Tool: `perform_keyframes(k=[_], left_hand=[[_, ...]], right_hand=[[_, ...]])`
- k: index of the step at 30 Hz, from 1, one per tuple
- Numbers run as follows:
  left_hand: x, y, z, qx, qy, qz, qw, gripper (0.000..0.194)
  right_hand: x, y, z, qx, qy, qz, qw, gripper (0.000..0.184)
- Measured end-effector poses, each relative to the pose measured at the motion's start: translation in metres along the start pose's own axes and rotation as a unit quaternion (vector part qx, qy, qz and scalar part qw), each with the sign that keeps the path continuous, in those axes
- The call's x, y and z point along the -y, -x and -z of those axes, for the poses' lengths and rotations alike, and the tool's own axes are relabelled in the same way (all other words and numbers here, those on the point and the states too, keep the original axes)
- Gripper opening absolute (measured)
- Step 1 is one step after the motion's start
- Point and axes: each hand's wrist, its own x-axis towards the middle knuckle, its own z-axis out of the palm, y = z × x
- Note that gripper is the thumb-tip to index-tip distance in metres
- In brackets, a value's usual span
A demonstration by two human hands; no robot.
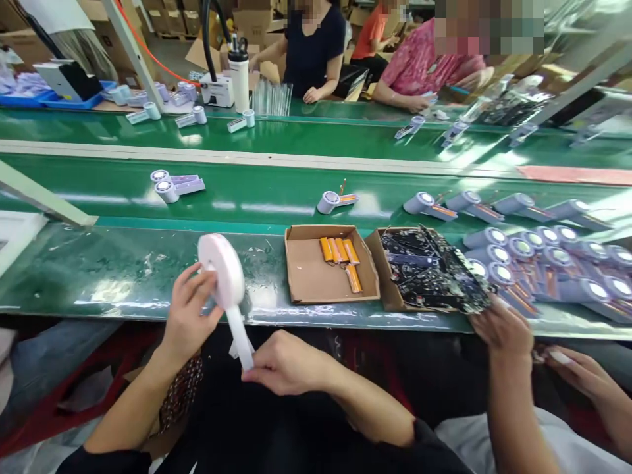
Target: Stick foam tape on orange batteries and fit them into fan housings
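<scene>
My left hand (193, 299) grips a roll of white tape (228, 273) by its core, holding it upright above the near edge of the green bench. A strip of the tape hangs from the roll down to my right hand (286, 362), whose thumb and fingers pinch its free end. Right of the roll, a shallow cardboard tray (311, 283) holds several orange-wrapped battery cells (340, 250). Beside it, another cardboard box is filled with black circuit boards (419, 266).
A co-worker's hand (506, 326) touches the circuit boards at the right. Several lilac handheld fan bodies (523, 247) crowd the bench there, and others (168, 191) lie on the green conveyor belt (257, 191). People sit across the line, near a white cylindrical device (239, 82).
</scene>
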Motion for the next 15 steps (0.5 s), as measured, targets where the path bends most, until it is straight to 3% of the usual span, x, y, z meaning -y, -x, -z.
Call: perform_keyframes(k=[2,3,5,7,8,10,12,14,15], left_hand=[[0.015,0.003,-0.001,-0.016,0.02,0.064,0.998,0.066],[0.02,0.003,-0.003,-0.022,0.022,0.081,0.996,0.064],[0.023,0.003,-0.009,-0.027,0.009,0.078,0.997,0.061],[0.013,0.003,-0.018,-0.008,-0.001,0.057,0.998,0.058],[0.005,0.002,-0.025,0.012,0.002,0.052,0.999,0.057],[-0.011,0.0,-0.042,0.067,0.018,0.065,0.995,0.058],[-0.018,-0.002,-0.062,0.128,0.028,0.08,0.988,0.063],[-0.015,-0.004,-0.077,0.167,0.037,0.088,0.981,0.067],[-0.013,-0.004,-0.081,0.175,0.041,0.086,0.98,0.067]], right_hand=[[-0.009,0.007,0.016,0.061,0.054,-0.031,0.996,0.026],[-0.014,0.01,0.033,0.047,0.085,-0.066,0.993,0.023],[-0.028,0.015,0.075,-0.063,0.181,-0.174,0.966,0.021],[-0.046,0.016,0.118,-0.175,0.323,-0.3,0.88,0.024],[-0.058,0.016,0.135,-0.186,0.383,-0.349,0.835,0.023],[-0.093,0.015,0.158,-0.166,0.434,-0.384,0.798,0.022],[-0.142,0.012,0.171,-0.17,0.426,-0.383,0.801,0.026],[-0.191,0.005,0.179,-0.196,0.389,-0.37,0.82,0.05],[-0.209,0.002,0.183,-0.249,0.358,-0.328,0.838,0.056]])
